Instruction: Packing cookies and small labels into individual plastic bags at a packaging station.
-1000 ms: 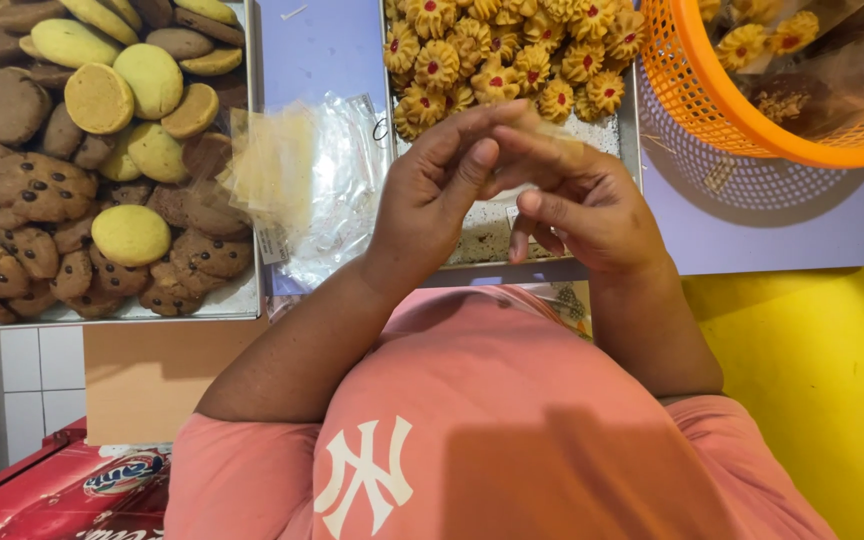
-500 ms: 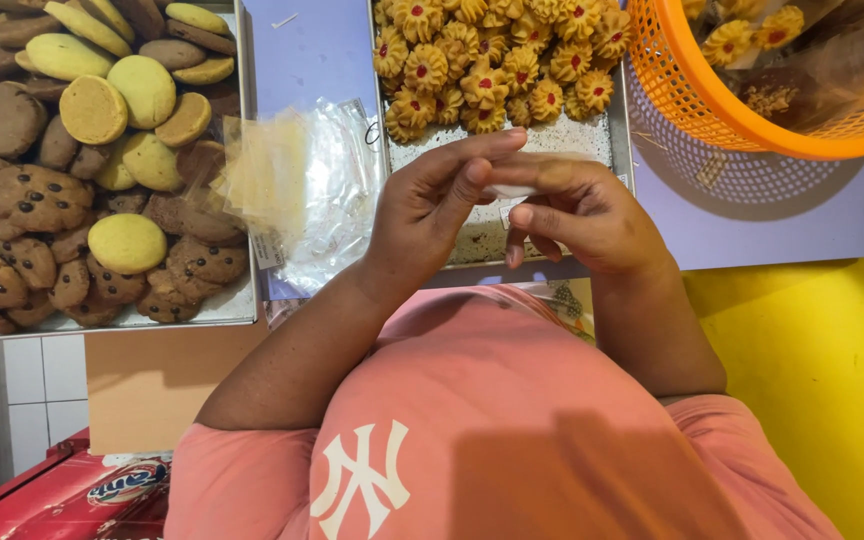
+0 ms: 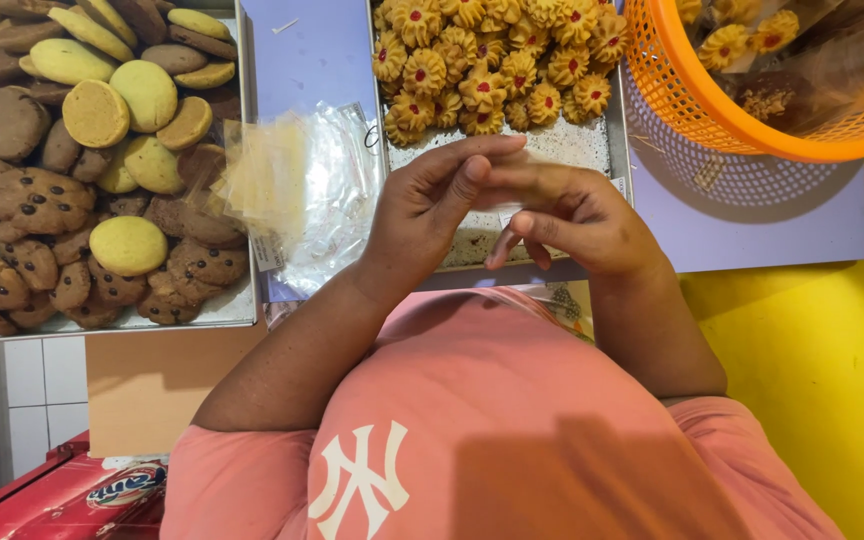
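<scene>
My left hand and my right hand meet over the near end of a metal tray. The tray holds several yellow flower-shaped cookies with red centres. The fingertips of both hands press together on a thin clear plastic bag, of which only a pale sliver shows. My left thumb lies along the right index finger. The other right fingers curl under the palm.
A pile of clear plastic bags lies on the lilac surface to the left. Further left, a metal tray holds chocolate-chip and round yellow cookies. An orange mesh basket with bagged cookies stands at top right. A red package is at bottom left.
Both hands stay joined over the tray's near end. The fingers have shifted against each other, and the right fingers have curled further under.
</scene>
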